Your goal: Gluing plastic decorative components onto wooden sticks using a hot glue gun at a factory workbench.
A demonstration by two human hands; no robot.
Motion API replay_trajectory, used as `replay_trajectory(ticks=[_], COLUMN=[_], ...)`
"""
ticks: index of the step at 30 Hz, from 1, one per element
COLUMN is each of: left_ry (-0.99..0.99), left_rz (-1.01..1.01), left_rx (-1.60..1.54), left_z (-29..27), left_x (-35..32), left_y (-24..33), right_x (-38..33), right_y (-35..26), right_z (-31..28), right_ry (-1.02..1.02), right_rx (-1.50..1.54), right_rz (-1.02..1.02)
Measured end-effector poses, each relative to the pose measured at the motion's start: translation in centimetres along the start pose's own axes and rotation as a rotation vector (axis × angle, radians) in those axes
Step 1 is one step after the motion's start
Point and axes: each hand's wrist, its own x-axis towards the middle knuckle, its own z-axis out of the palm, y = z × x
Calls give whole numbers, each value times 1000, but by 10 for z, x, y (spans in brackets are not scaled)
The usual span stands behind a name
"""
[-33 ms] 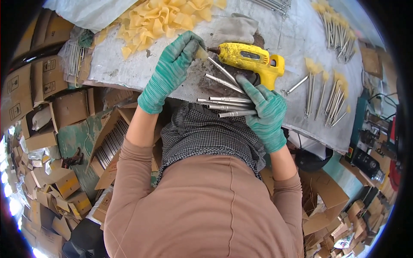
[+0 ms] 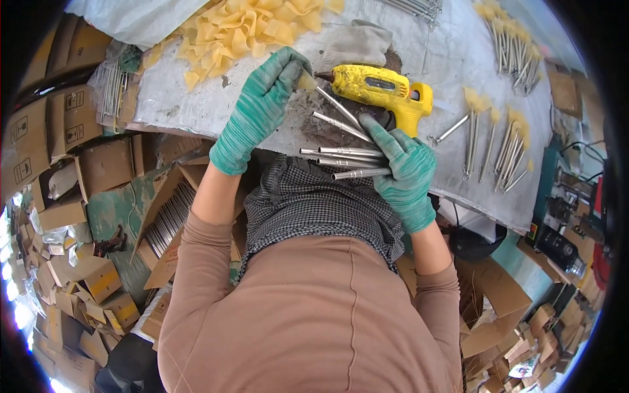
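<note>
My left hand (image 2: 263,98), in a green glove, pinches a small pale yellow translucent flap (image 2: 306,82) at the end of one silver metal tube. My right hand (image 2: 407,175), gloved the same way, is closed around several silver metal tubes (image 2: 347,152), fanned out toward the left. The tube that meets the flap slants up from the right fingers. Just beyond it, a yellow glue gun (image 2: 370,85) lies on the table with its dark nozzle pointing left, close to the flap. Whether the nozzle touches the flap, I cannot tell.
A heap of yellow flaps (image 2: 246,29) lies at the far left of the cloth-covered table (image 2: 177,98). Metal rods with yellow flaps (image 2: 511,147) rest on the right, more at the far right. A grey glove (image 2: 359,43) sits behind the glue gun. Cardboard boxes (image 2: 108,167) crowd the floor.
</note>
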Motion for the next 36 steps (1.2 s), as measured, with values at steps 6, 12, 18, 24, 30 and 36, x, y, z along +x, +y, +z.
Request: replay_trajectory(ticks=[6,12,18,24,30,36], left_ry=[23,-2,-39,549,455,515], left_rz=[80,78,24,75,21,110], left_rx=[335,129,39,774,1476,1064], left_z=[5,15,28,-22,-43,-47], left_x=[-7,-15,-20,18,37,22], left_y=[7,1,21,-36,-72,-61], right_x=[-6,-5,-12,-39,-60,-44], right_y=[0,4,8,39,115,80], right_z=[-6,-12,-3,-26,-43,-17], right_ry=[-21,-1,48,303,579,285], right_rx=[-143,-60,20,37,-295,337], right_rz=[-60,-92,-60,366,312,519])
